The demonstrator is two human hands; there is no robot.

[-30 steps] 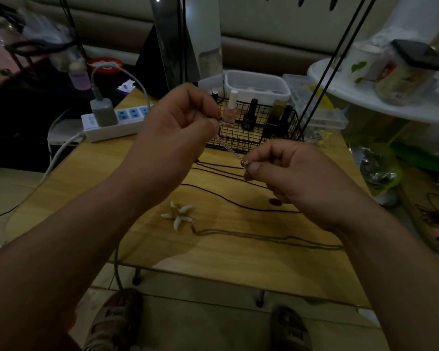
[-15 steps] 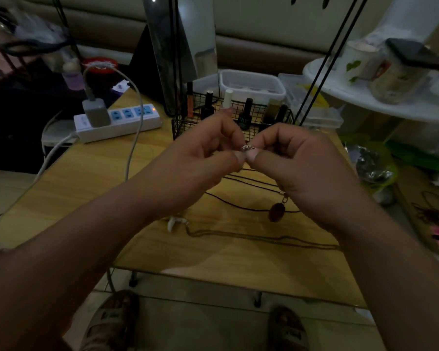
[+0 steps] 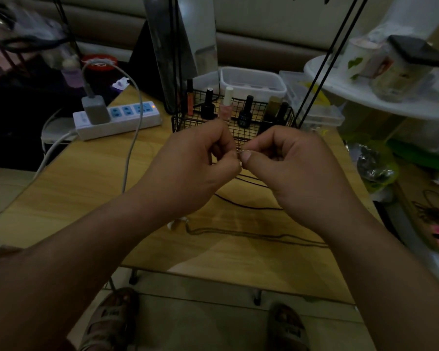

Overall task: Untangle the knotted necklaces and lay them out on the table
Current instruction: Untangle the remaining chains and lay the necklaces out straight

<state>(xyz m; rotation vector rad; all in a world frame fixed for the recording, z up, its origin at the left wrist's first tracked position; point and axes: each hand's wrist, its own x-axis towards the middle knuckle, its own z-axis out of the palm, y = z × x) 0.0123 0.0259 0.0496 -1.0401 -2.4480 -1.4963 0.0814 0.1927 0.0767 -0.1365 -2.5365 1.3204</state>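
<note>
Dim light falls over a pale wooden desk (image 3: pixel 86 188), with a padded bench back (image 3: pixel 264 21) behind it and a white shelf (image 3: pixel 365 100) crowded with jars off its right edge. On my feed both forearms come in over the near edge and meet above the middle of the desk. Fingers of the left hand (image 3: pixel 193 171) are curled in tight, thumb and forefinger pressed together on a silvery necklace piece (image 3: pixel 240 151). Opposite it, the right hand (image 3: pixel 297 171) has its fingers folded in the same way, thumb tip pinching the same piece, so the two sets of fingertips touch. I catch only a glint of metal between them; the rest is hidden by the fingers. Along the far edge stands a black wire basket (image 3: pixel 185 121) of nail-polish bottles (image 3: pixel 245 115), their label print too small for me to read. Toward the far left corner lies a white power strip (image 3: pixel 137 120) with blue sockets, a grey charger (image 3: pixel 96 112) plugged in and a white cable (image 3: pixel 133 138) looping down across the wood. A black cord necklace (image 3: pixel 246 205) lies on the desk below the hands. Closer to the near edge a brown chain necklace (image 3: pixel 259 234) runs toward the right edge, a white shell pendant (image 3: pixel 176 223) at its left end, half behind the left wrist. Bare wood lies open on the left side, between the cable and the left edge.
</note>
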